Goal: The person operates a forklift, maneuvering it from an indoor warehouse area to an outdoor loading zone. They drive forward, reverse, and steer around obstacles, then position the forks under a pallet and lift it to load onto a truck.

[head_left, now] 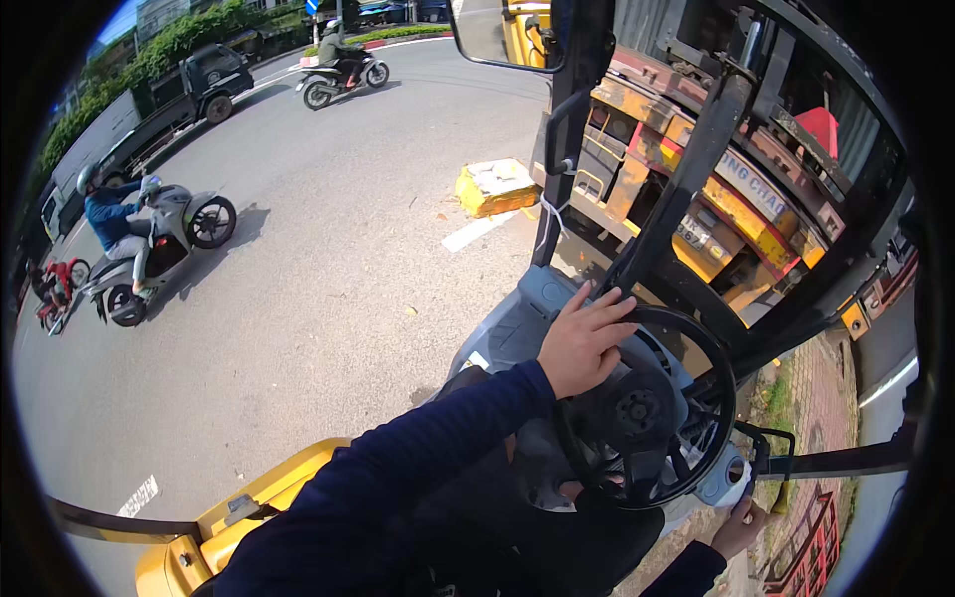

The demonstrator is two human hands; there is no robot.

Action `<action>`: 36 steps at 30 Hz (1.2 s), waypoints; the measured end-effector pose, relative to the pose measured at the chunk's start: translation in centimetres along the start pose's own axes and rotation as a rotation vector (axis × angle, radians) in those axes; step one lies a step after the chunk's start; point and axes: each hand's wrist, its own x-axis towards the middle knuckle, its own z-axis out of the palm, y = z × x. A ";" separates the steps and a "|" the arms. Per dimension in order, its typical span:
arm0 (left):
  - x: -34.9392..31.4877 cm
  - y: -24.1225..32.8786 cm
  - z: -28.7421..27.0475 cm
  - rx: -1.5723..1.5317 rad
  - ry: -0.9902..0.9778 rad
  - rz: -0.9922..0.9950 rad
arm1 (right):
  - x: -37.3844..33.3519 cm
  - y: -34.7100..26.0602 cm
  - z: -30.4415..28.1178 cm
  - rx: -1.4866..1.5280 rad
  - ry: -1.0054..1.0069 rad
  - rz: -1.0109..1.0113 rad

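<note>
My left hand (585, 343) lies on the upper left of a black steering wheel (731, 383), its fingers stretched out and spread over the rim. The wheel's hub (638, 410) stands on a grey steering console (542, 289). Lower right, past the wheel, my right hand (738, 527) closes its fingertips on a thin black lever (753, 488) beside a grey panel (724, 483). Part of that hand's grip is hidden. Dark sleeves cover both my arms.
Black cab posts (686, 189) and a mirror (507, 35) frame the front. Beyond stands rusty yellow-and-red machinery (746, 199). A yellow-wrapped block (495, 189) lies on the road. Riders on motorbikes (164, 239) and a truck (149, 119) are at left. A yellow body panel (269, 483) is beside me.
</note>
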 end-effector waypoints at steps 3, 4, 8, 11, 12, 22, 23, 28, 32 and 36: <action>3.9 2.5 4.0 -0.031 0.081 0.044 | 2.1 3.9 -0.5 -0.067 -0.040 -0.230; 4.9 3.1 4.9 0.018 0.067 -0.013 | 3.0 5.3 -0.8 -0.076 -0.038 -0.294; 7.7 11.3 8.0 0.115 -0.181 -0.038 | 3.3 10.0 -6.1 -0.138 0.053 -0.228; 4.7 16.3 6.6 0.073 -0.330 0.004 | -1.2 10.4 -11.0 -0.105 -0.002 -0.151; 3.6 18.3 6.1 0.005 -0.450 0.059 | -3.5 9.7 -11.6 -0.109 0.003 -0.116; -10.6 20.6 -1.0 -0.361 -0.414 0.458 | -18.8 -2.0 -14.2 -0.034 0.011 -0.092; -12.3 21.0 -2.1 -0.410 -0.457 0.460 | -20.0 -2.2 -14.8 -0.019 0.024 -0.083; -19.9 21.9 -8.2 -0.481 -0.514 0.470 | -25.3 -1.7 -17.7 0.061 0.065 -0.124; -23.5 21.2 -12.1 -0.497 -0.607 0.438 | -27.2 -1.9 -18.9 0.053 0.118 -0.140; -25.4 20.2 -14.7 -0.458 -0.607 0.361 | -27.7 -2.7 -19.3 0.061 0.108 -0.116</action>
